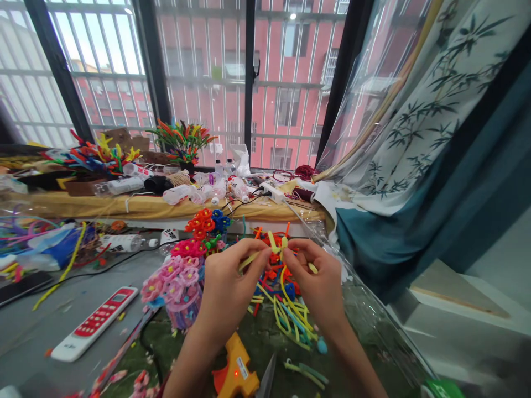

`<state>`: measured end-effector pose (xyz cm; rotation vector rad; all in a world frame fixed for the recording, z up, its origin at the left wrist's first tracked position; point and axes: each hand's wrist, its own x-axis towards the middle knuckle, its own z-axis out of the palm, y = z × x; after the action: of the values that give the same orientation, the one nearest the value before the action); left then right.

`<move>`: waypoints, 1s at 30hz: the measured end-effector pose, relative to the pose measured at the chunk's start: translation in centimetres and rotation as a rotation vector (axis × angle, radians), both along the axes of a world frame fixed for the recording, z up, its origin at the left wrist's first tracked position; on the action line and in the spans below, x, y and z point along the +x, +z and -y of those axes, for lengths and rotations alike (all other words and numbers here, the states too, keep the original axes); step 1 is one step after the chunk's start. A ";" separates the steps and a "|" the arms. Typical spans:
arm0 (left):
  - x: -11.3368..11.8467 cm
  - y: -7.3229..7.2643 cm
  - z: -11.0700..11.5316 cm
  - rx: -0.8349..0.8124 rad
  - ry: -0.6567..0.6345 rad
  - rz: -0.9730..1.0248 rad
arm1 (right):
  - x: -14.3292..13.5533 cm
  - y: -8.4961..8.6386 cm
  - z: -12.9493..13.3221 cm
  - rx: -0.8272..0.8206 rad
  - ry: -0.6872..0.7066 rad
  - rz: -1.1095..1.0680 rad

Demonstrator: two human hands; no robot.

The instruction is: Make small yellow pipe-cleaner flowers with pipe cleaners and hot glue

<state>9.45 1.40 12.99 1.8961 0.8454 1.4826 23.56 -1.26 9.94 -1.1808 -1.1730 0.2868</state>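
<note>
Between my two hands is a pale yellow pipe cleaner (274,243), bent into short loops. My left hand (234,276) pinches it from the left, and a strand of it shows under the fingers. From the right, my right hand (313,271) closes thumb and fingers on the same piece, with another yellow end by the palm. Below the hands lie loose yellow and green pipe cleaners (290,318). A bunch of pink pipe-cleaner flowers (176,279) stands left of my left wrist, with red flowers (202,222) behind it.
An orange glue gun (237,370) with a lit red light lies near my left forearm, beside a scissor-like metal blade (267,377). A white-and-red remote control (97,323) rests at left. Plastic bottles (178,193) and a power strip (271,192) crowd the windowsill.
</note>
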 end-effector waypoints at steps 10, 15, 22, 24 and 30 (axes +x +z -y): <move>0.5 -0.7 0.4 0.124 0.154 -0.022 | -0.7 -0.2 0.2 -0.003 0.021 0.061; 0.8 -0.6 0.3 -0.062 0.076 0.027 | -0.6 -0.3 0.1 0.034 -0.009 0.127; 1.0 0.0 0.2 -0.464 -0.186 0.271 | -0.5 -0.5 0.1 0.198 -0.126 0.371; 1.0 0.1 0.3 -0.522 -0.207 0.305 | -0.5 -0.6 0.0 0.243 -0.156 0.412; 1.0 0.2 0.4 -0.569 -0.226 0.326 | -0.3 -0.7 0.0 0.318 -0.202 0.483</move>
<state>10.47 1.03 13.20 1.2455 0.7650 1.2036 23.23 -1.27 9.27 -1.1019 -1.4364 -0.3487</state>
